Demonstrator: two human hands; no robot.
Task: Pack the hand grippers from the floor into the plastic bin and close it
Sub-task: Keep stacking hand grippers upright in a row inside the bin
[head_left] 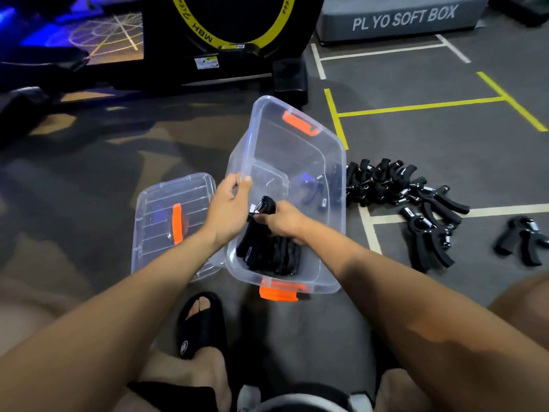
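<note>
Head view. A clear plastic bin (300, 162) with orange latches stands open on the floor (416, 162) at frame centre. The left hand (228, 209) grips the bin's left rim, thumb inside and fingers (234, 181) curled over the outer wall. The right hand (282, 223) reaches into the bin, its fingers closed around a black hand gripper (264, 205) whose spring end points toward 12 o'clock. Just below it, a row of packed grippers (270, 254) lies against the bin's near wall. At 3 o'clock from the bin, a pile of loose grippers (401, 188) rests on the floor, touching or just beside the bin's right wall; one separate gripper (523, 240) lies farther right. At 9 o'clock, the lid (169, 221) lies flat, beside the bin. A sandalled foot (200, 324) sits at 6 o'clock.
</note>
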